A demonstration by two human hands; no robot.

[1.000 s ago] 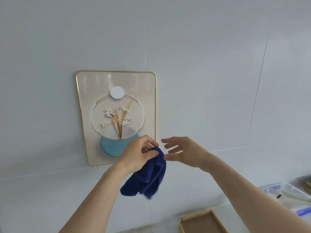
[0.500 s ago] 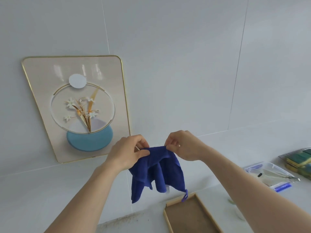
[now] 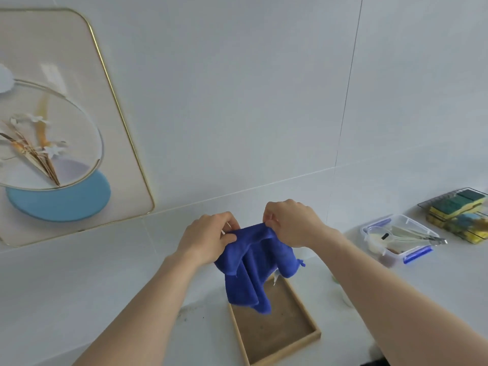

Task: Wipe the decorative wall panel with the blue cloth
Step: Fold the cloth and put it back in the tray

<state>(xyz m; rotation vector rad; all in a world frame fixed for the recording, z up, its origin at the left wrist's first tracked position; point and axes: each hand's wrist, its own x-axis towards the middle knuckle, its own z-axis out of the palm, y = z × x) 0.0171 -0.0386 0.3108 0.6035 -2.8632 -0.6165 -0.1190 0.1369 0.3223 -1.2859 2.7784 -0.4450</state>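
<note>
Wall (image 3: 237, 88): pale tiles behind everything.
Panel (image 3: 116, 165): gold-rimmed, on the wall at far left, cut off by the frame edge.
Worktop (image 3: 435, 281): white.
Tray (image 3: 315, 335): wooden, below the cloth.
Cloth (image 3: 253, 268): blue, hanging bunched between both hands, well right of the panel.
Left hand (image 3: 208, 237): pinching the cloth's top edge.
Right hand (image 3: 293, 223): pinching the same edge.

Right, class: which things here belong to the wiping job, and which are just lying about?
Part of the job:
blue cloth, pinched by the left hand and right hand
decorative wall panel

Lying about:
wooden tray
clear plastic container holding tongs
wire rack of sponges
</note>
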